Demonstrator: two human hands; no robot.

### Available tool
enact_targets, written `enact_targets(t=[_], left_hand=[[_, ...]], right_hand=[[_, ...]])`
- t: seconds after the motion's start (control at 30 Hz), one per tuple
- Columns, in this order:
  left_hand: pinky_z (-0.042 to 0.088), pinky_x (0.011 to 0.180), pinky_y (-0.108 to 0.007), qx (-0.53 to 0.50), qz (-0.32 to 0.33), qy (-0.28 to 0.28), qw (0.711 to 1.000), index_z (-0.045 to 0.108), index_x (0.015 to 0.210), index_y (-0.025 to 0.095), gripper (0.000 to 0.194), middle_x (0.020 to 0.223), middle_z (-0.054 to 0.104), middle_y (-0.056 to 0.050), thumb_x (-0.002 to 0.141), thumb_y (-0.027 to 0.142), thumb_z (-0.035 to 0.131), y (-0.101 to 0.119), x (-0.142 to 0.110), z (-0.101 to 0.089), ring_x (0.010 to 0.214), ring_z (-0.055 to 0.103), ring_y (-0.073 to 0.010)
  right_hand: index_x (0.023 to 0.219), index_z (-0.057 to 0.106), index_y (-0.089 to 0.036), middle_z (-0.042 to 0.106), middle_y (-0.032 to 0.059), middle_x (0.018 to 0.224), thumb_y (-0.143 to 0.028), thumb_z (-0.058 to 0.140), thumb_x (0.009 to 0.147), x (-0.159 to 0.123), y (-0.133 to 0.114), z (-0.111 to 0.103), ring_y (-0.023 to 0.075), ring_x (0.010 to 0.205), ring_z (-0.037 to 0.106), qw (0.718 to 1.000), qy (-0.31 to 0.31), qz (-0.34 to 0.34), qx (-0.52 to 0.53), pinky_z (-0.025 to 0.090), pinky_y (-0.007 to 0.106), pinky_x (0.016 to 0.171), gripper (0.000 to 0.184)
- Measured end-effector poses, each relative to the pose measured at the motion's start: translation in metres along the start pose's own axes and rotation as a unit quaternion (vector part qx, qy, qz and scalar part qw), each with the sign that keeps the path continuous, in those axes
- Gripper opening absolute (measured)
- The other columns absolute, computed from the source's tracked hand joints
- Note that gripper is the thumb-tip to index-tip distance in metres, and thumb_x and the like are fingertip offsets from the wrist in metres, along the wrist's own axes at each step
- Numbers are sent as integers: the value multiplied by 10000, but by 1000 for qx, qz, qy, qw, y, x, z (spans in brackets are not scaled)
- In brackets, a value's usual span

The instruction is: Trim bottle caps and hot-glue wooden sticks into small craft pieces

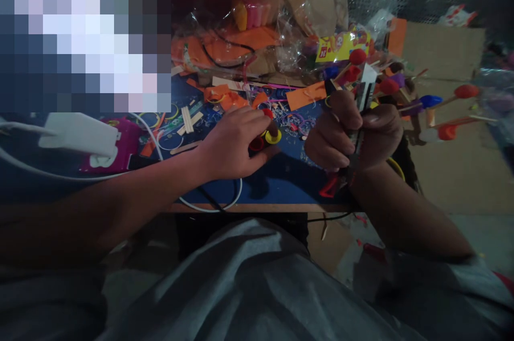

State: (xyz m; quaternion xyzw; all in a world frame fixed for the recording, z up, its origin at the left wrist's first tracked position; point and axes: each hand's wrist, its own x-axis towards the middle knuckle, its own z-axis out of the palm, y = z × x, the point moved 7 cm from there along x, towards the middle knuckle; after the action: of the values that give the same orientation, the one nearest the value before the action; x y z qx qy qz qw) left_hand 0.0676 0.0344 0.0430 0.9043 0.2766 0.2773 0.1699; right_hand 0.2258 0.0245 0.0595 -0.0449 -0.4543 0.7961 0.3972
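Note:
My right hand (351, 135) is wrapped around a utility knife (366, 89), its pale blade pointing up and away from me. A red piece (329, 187) shows at the knife's lower end. To the left, my left hand (236, 140) is curled over the table, thumb and fingertips around a small yellow round cap (273, 137). Beside it, partly under the fingers, is a red round cap (256, 143). Another red piece (267, 114) shows just past the knuckles. How firmly the yellow cap is gripped is hard to see.
Sticks with coloured ball ends (466, 91) spread at the right, near cardboard (453, 169). Wooden craft sticks (187, 120), orange paper (307, 96) and shreds litter the blue table (281, 191). A white charger (80, 137) with cables stands left. A yellow packet (343, 46) lies behind.

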Motion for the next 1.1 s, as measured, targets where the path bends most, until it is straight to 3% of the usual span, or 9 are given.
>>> enact_targets(t=[0.1,0.2,0.37,0.5,0.63,0.73,0.83,0.93,1.1], left_hand=[[566,986,-456,-94,65,24,993,704,1270,173,331,1092,779,-126,1061,426,661,10,-4,0,1077,746,-290],[588,1101,-488,-201,89,19,975,636,1472,221,446,1328,793,-152,1067,401,676,11,-10,4,1245,757,-302],[658,1095,-445,-446,5,-66,893,610,1601,266,618,1550,718,-147,1037,505,689,3,-10,13,1463,698,-335],[697,937,-457,-550,-63,-61,831,729,1421,220,563,1450,769,-178,978,568,759,7,-7,11,1273,783,-348],[662,858,-498,-449,-117,99,880,747,962,240,425,992,796,-102,1052,633,614,-11,-7,-7,911,759,-257],[618,831,-454,-270,-139,188,934,682,948,258,356,924,747,-65,1108,520,502,-27,-7,-19,847,696,-218],[587,1033,-503,-79,-130,107,983,733,1109,236,188,1124,786,-84,1022,332,597,-30,0,-12,1079,712,-263],[506,1158,-586,29,-129,23,991,771,1250,217,346,1306,766,-115,938,227,623,-31,1,-1,1268,656,-341],[487,1141,-636,75,-138,-13,987,784,1267,213,358,1288,763,-137,934,235,655,-33,-3,5,1243,625,-377]], right_hand=[[767,576,-230,630,30,710,-396,602,908,2,9,9,216,619,684,1000,-20,17,7,581,330,538,220],[787,645,-238,779,112,1031,-444,646,793,2,18,8,280,837,759,998,62,4,1,643,436,667,206],[885,711,-323,818,68,1129,-411,605,623,-2,21,0,292,1071,743,984,176,-7,-25,635,456,825,296],[971,741,-343,801,27,1302,-391,578,586,-4,19,-2,271,1055,740,978,206,35,-29,610,431,811,421],[1120,785,-333,723,22,1480,-368,602,716,-7,10,-11,249,903,754,959,269,36,-83,623,464,769,445],[1093,759,-280,748,39,1122,-362,631,826,-9,0,-20,231,760,746,936,325,-32,-132,608,432,719,307],[1172,638,-330,683,-44,870,-431,657,976,-13,0,-29,152,483,578,910,382,-42,-158,470,355,540,221],[1209,568,-357,650,-77,766,-660,606,1041,-14,9,-34,120,382,383,908,385,10,-167,337,338,469,349],[1163,656,-324,650,-30,798,-698,614,1006,-13,14,-42,156,491,484,908,376,39,-183,395,362,511,407]])
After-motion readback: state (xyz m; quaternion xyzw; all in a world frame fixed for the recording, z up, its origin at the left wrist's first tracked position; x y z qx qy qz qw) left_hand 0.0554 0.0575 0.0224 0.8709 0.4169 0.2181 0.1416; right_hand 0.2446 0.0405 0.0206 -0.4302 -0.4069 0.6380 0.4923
